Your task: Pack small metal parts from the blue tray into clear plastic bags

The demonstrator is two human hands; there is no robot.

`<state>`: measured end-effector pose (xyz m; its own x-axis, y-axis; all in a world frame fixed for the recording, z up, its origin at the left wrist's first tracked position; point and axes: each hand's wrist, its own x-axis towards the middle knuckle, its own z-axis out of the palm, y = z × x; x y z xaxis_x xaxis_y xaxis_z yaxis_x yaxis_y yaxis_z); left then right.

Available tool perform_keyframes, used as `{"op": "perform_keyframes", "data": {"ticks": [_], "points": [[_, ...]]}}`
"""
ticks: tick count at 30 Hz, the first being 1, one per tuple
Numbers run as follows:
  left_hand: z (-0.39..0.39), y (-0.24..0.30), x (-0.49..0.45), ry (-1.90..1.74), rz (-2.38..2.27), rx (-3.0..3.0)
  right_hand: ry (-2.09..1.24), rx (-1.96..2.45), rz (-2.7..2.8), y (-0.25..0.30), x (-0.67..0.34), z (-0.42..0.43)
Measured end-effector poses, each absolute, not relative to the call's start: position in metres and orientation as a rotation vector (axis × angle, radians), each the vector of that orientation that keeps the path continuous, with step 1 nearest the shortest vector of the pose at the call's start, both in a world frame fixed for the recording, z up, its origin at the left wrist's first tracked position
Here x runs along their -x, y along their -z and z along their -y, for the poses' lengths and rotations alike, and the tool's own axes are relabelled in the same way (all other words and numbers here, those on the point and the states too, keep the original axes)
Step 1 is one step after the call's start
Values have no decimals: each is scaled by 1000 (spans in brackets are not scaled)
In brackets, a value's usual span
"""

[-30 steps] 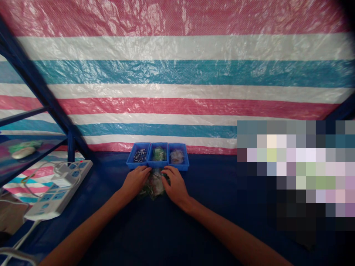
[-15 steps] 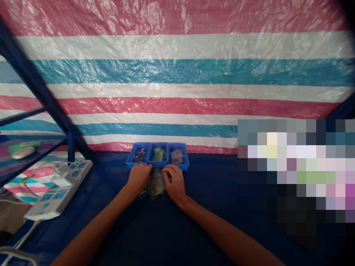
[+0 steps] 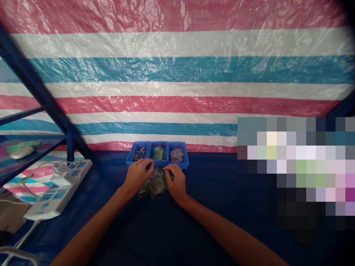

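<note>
My left hand (image 3: 138, 174) is closed in a pinch at the front of the left and middle bins, thumb and fingertip meeting; what lies between them is too small to make out. Opposite it, my right hand (image 3: 176, 181) has its thumb and fingers drawn together, and whatever they hold cannot be made out. Between and below both hands lies a pile of small clear and greenish plastic bags (image 3: 155, 184). Just beyond stand joined blue bins: one with thin metal pieces (image 3: 140, 153), one with greenish packets (image 3: 159, 152), one with clear packets (image 3: 176, 154).
Everything stands on a dark blue table (image 3: 133, 229). A white power strip (image 3: 59, 192) with cables lies at the left by a blue metal frame (image 3: 70, 144). Striped plastic sheeting (image 3: 177, 70) hangs behind. The right side is pixelated.
My left hand has turned and lifted slightly, its fingers now pinched where they reached to the bin's front edge before. The right hand has barely moved.
</note>
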<state>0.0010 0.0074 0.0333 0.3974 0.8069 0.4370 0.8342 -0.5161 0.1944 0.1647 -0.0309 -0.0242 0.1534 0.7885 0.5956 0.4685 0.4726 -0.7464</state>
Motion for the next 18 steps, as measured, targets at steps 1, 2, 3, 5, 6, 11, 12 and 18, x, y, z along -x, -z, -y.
{"op": "perform_keyframes", "data": {"ticks": [1,2,3,5,6,11,12,18], "points": [[-7,-35,-2,858,1536,2633,-330,1155,1483,24,-165,31],[-6,-37,-3,959,1553,2691,-336,1155,1473,24,-165,32],[-5,-39,-3,1057,1566,2740,-341,1155,1462,24,-166,32],[-4,-39,-4,1222,1586,2775,-355,1159,1430,24,-167,32],[-3,-38,-4,1279,1590,2763,-362,1161,1411,25,-167,32],[-7,-25,4,1306,1519,2714,-398,1165,1379,29,-168,31],[-7,-21,6,1304,1503,2713,-398,1165,1384,29,-168,31],[-4,-7,10,1392,1491,2647,-400,1162,1427,30,-167,31]]}}
